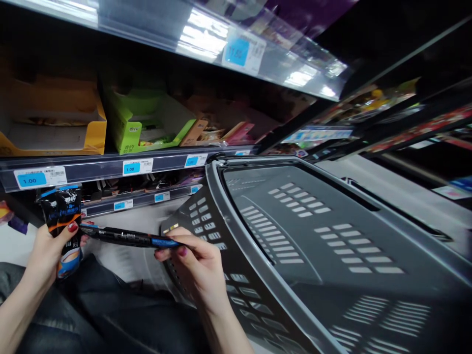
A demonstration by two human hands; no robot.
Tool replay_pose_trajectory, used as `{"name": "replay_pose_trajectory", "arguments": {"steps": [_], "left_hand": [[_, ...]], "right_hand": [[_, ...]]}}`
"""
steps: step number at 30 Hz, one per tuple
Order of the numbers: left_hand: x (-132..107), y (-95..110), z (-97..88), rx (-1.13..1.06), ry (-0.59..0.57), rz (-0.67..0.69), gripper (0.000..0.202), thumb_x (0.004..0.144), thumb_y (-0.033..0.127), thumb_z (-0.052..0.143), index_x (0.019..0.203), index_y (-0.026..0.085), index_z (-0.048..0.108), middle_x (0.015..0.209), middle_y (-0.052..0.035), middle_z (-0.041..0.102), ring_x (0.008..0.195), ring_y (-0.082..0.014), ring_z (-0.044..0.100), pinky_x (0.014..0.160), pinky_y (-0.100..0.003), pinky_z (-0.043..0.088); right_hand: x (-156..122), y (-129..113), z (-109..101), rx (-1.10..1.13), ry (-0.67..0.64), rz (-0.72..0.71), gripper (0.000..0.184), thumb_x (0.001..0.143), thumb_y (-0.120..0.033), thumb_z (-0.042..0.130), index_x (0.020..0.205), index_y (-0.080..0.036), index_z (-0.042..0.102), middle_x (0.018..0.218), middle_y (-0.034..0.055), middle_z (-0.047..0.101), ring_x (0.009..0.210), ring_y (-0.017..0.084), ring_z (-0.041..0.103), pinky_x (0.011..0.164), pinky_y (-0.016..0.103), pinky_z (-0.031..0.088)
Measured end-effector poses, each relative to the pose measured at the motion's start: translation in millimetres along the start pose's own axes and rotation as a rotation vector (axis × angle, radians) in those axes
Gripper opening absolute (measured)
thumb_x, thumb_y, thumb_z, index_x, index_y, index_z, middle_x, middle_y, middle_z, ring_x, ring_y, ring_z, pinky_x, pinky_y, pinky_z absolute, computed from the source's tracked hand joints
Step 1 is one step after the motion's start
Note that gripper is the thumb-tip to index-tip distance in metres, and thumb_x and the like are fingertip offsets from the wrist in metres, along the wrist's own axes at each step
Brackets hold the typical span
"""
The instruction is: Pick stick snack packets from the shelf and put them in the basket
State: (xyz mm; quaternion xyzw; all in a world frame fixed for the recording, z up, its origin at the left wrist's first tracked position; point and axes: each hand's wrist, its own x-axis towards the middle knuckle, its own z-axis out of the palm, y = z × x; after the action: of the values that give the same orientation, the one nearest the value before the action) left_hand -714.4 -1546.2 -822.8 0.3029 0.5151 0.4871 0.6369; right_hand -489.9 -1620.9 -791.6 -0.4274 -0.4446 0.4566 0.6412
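Note:
My left hand (55, 246) grips a black and blue drink sachet (68, 263) with an orange stripe and a cup printed near its bottom. More than one packet may be stacked there, but I cannot tell. Between thumb and fingers, my right hand (199, 263) pinches the end of another black sachet (129, 237), seen edge-on. That one stretches across to the left hand, its far end close to the left fingers. Both hands are above my lap, in front of the lower shelves and left of a grey shopping basket (228, 216).
Open display cartons, one orange (98, 137), one green (127, 130), stand with brown and pink ones on the shelf ahead. Price labels (137, 167) line the shelf edge (92, 168). An upper shelf (147, 37) overhangs. Blurred shelves of goods (383, 101) stand at right.

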Motion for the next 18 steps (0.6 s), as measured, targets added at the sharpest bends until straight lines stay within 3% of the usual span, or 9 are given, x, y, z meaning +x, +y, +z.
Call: {"name": "replay_pose_trajectory", "arguments": {"steps": [4,8,11,14,18], "left_hand": [[-4,3,0.0,-0.187,-0.129,-0.155,0.043,0.051,0.034,0.078,0.088,0.017,0.066,0.056,-0.0022,0.066,0.044,-0.0142,0.056,0.042,-0.022,0.046],[-15,8,-2.5,-0.281,-0.259,-0.156,0.045,0.048,0.022,0.074,0.092,0.02,0.064,0.071,-0.0015,0.068,0.038,-0.009,0.047,0.039,-0.023,0.041],[-18,10,-5.1,-0.276,-0.379,-0.1,0.052,0.043,0.017,0.074,0.093,0.023,0.06,0.071,0.0013,0.063,0.043,-0.0108,0.048,0.043,-0.025,0.043],[-18,10,-4.5,-0.325,-0.52,0.037,0.055,0.04,0.012,0.072,0.091,0.026,0.055,0.068,0.0029,0.055,0.062,-0.0175,0.054,0.057,-0.029,0.048],[-16,11,-2.0,-0.345,-0.641,0.111,0.045,0.044,0.012,0.07,0.081,0.027,0.049,0.06,0.0055,0.048,0.06,-0.0145,0.047,0.058,-0.027,0.046]], "right_hand": [[0,-3,-3,-0.009,-0.095,-0.061,0.015,0.076,-0.032,0.064,0.086,-0.025,0.072,0.086,0.0062,0.064,0.065,0.017,0.061,0.063,0.032,0.051],[-1,-2,-8,-0.104,-0.13,-0.152,0.01,0.074,-0.031,0.066,0.081,-0.026,0.071,0.084,0.0046,0.062,0.078,0.017,0.057,0.068,0.028,0.046],[-2,0,-9,-0.128,-0.111,-0.178,0.004,0.075,-0.028,0.067,0.077,-0.027,0.07,0.083,0.0027,0.061,0.078,0.016,0.055,0.07,0.027,0.044],[-2,0,-9,-0.137,-0.112,-0.186,0.005,0.074,-0.024,0.068,0.073,-0.028,0.071,0.088,0.0028,0.059,0.079,0.016,0.056,0.07,0.028,0.044],[0,0,-8,-0.105,-0.148,-0.21,0.013,0.075,-0.017,0.067,0.073,-0.029,0.072,0.095,0.003,0.054,0.072,0.014,0.056,0.066,0.03,0.045]]}}
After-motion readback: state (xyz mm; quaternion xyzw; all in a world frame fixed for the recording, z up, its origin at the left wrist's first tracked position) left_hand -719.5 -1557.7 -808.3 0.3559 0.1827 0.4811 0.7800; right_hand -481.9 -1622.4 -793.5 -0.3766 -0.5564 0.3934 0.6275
